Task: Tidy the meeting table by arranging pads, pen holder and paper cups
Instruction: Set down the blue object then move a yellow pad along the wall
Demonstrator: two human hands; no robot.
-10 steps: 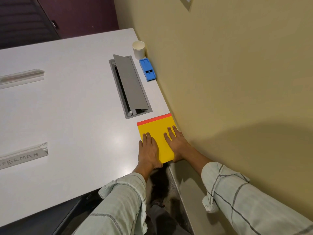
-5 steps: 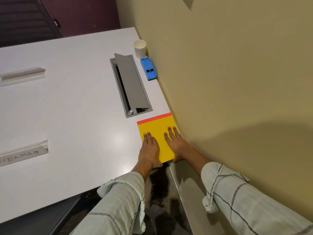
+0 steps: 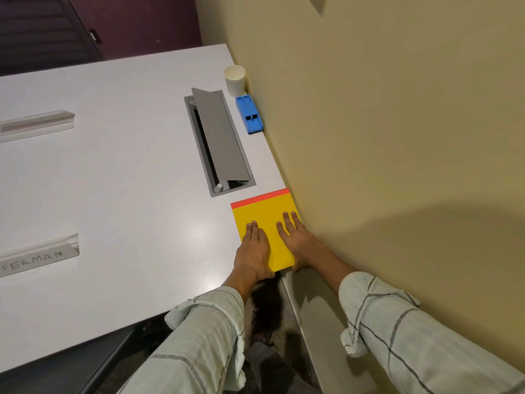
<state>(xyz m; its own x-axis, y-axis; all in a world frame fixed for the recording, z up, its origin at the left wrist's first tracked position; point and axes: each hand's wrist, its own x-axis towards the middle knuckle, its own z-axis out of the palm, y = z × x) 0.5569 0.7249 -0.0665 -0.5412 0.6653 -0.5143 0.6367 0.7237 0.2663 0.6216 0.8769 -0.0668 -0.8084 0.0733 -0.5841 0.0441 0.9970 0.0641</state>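
Name plates: two clear acrylic strips [image 3: 37, 123] [image 3: 39, 255] at 9 o'clock on the white table [image 3: 113, 180]; unmoved.
Cable hatch: grey metal flap [image 3: 218, 140], lid raised.
Paper cup: white [image 3: 234, 80], 12 o'clock, upright beside the wall.
Blue plastic holder: [image 3: 249, 114], just beside the cup.
Pad: yellow square, red top strip [image 3: 264, 211], at the table corner against the wall; position unchanged.
Left hand: [image 3: 253, 251] fingers straight, flat on pad, as before.
Right hand: [image 3: 297, 237] fingers straight, flat on pad, as before.

Yellow pad [image 3: 262, 220] flat at table corner; cup [image 3: 234, 81] upright by wall.
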